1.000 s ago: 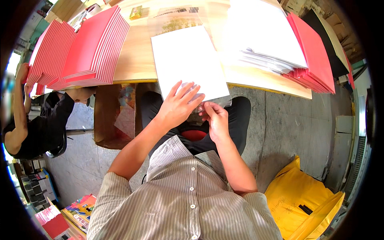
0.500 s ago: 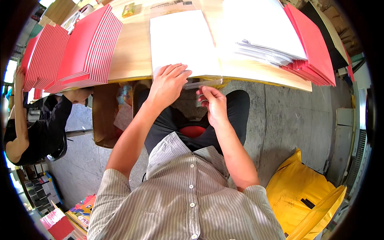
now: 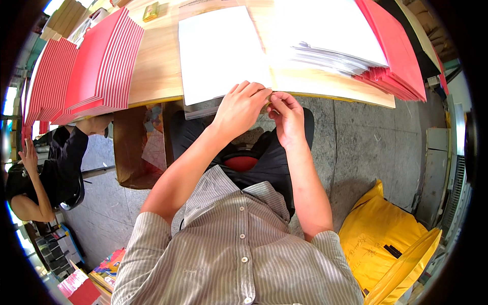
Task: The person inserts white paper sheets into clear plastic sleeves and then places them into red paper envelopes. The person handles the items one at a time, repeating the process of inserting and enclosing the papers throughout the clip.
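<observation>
A white rectangular sheet or booklet (image 3: 221,53) lies in a clear plastic sleeve at the table's near edge. The sleeve's clear flap (image 3: 201,113) hangs over that edge. Across the near right part of the sleeve is my left hand (image 3: 238,109), its fingers bent and together at the corner; its thumb is hidden. My right hand (image 3: 288,118) meets it there, thumb and forefinger pinching the corner of the flap. Some of the plastic is hidden behind my fingers.
Tall stacks of red folders (image 3: 96,61) stand at the left. On the right lie a pile of clear sleeves (image 3: 335,61) and red folders (image 3: 394,48). A cardboard box (image 3: 134,147) is below the table, a yellow bag (image 3: 381,244) at lower right. Another person (image 3: 46,173) sits at left.
My left hand has slid right along the flap to the corner, beside my right hand. My right hand has moved slightly right and up. The other person's arm has lowered.
</observation>
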A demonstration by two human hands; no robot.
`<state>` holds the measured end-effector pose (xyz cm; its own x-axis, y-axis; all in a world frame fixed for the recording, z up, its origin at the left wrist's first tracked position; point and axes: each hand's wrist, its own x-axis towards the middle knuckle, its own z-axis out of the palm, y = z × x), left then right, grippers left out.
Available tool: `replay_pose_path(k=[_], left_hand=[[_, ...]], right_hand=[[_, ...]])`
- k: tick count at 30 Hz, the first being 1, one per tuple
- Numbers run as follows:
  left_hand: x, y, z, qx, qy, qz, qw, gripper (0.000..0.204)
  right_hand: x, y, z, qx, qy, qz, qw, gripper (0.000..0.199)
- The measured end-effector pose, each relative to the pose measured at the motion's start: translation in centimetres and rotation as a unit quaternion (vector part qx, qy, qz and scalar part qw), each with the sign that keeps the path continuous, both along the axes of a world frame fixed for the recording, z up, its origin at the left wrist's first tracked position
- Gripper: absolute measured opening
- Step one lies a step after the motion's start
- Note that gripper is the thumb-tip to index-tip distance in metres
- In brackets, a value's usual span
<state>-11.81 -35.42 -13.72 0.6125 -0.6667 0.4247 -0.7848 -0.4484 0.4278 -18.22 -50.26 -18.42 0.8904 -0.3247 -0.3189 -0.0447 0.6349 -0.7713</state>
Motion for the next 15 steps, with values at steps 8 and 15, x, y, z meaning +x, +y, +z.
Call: replay_pose_path(k=[8,15], left_hand=[[0.7,-1.5,-0.4,0.02,0.028,0.011,0.999,0.016],[1.1,-2.0,-0.3,0.021,0.038,0.015,0.999,0.011]], right_hand=[[0.0,-1.0,0.3,-0.008,0.008,0.04,0.999,0.008],[0.1,-1.6,0.3,-0.012,0.022,0.055,0.998,0.013]])
